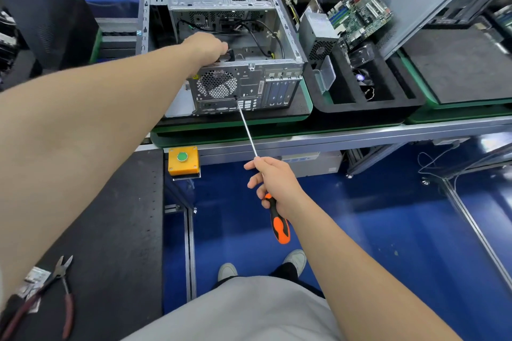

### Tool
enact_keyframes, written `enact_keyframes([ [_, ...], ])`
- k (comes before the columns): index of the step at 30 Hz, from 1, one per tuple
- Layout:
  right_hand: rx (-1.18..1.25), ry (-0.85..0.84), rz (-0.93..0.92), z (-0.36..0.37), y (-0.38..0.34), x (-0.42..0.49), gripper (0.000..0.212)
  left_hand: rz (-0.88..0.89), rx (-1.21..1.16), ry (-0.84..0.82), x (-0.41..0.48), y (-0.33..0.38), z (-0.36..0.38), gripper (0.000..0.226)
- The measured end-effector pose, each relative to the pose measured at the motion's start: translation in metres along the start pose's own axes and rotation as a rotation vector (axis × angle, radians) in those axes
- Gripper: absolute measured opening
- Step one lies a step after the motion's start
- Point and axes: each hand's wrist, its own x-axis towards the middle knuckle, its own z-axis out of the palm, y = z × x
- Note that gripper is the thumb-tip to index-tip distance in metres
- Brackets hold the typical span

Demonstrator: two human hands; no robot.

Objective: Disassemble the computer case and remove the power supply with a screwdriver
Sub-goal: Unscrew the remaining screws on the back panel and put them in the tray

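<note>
On the far left, red-handled cutters [59, 282] lie on the black mat beside me. Further along, a yellow box with a green button [182, 160] hangs under the table [304, 137] edge. My left hand [206, 46] reaches over the rear panel of the computer case [286, 44], which lies open side up on the table. Its fingers curl down inside, out of sight, so I cannot tell what they grip. The power supply [217, 84] sits in the near left corner of the case, directly under that hand, with its round fan grille facing me. The screwdriver [247, 133] has its tip on the rear panel, just below and right of the grille. My right hand [274, 183] is wrapped around its orange and black handle, with the forefinger lying along the shaft. Right of the case, a black foam tray [360, 108] holds a green motherboard [360, 14] leaning on edge.
</note>
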Motion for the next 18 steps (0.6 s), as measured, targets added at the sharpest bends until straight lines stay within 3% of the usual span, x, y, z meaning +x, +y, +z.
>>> enact_keyframes([
  [4,-0.011,-0.004,0.035,-0.001,-0.003,-0.001,0.032,0.004,-0.036,-0.001,-0.004,-0.003,-0.008,0.031],
  [6,-0.009,-0.009,0.049,-0.002,-0.004,-0.001,0.033,0.002,-0.095,-0.023,-0.002,-0.004,-0.008,0.032],
  [11,-0.012,-0.013,0.075,-0.004,-0.005,0.002,0.034,-0.006,-0.038,-0.161,-0.010,0.007,-0.006,0.009],
  [18,-0.001,-0.015,0.080,-0.007,-0.001,0.006,0.033,-0.072,-0.098,-0.154,-0.019,0.004,0.002,0.015],
])
